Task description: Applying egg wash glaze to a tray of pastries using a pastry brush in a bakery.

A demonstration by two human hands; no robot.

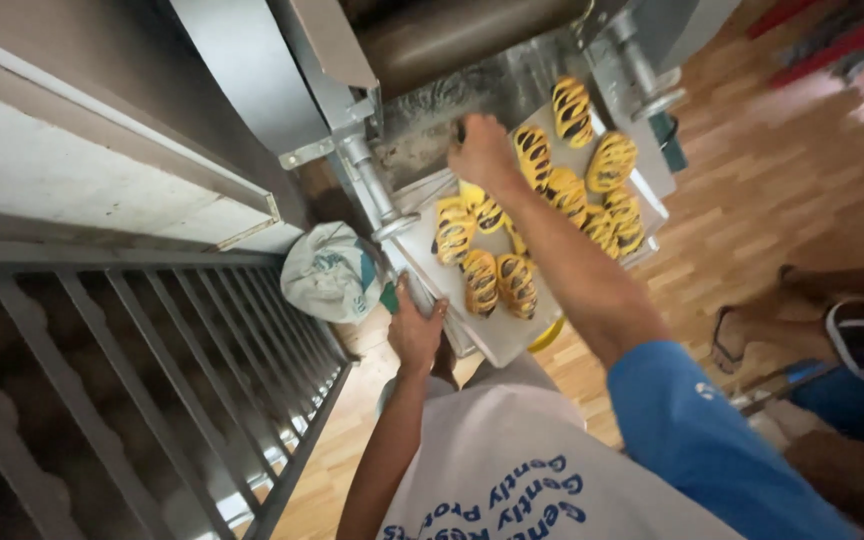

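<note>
- My left hand point(415, 328) grips the near edge of a pale flat tray point(512, 328), fingers curled over its rim, thumb side towards me.
- My right hand point(482, 150) reaches across to the far end of the tray, knuckles up; the fingers are bent downward at the tray's far edge, next to the machine, and I cannot tell what, if anything, they enclose.
- The tray sits on the outfeed of a grey metal machine point(252, 70), just below its large dark roller point(452, 35), and juts out over the floor towards me.
- On the tray lie yellow pastries with dark stripes point(479, 280), about a dozen, in loose rows; several touch one another. One striped pastry point(572, 108) lies farthest away, close to the roller; two lie nearest my left hand.
- A pale, crumpled sack point(330, 270) with green print rests on the floor to the left of the tray, against the machine's leg.
- A grey metal rack with parallel bars point(152, 370) fills the lower left, running beside my left arm.
- A wood-patterned floor point(752, 190) shows to the right.
- At the right edge, another person's foot in a sandal point(727, 335) stands on that floor, well apart from the tray.
</note>
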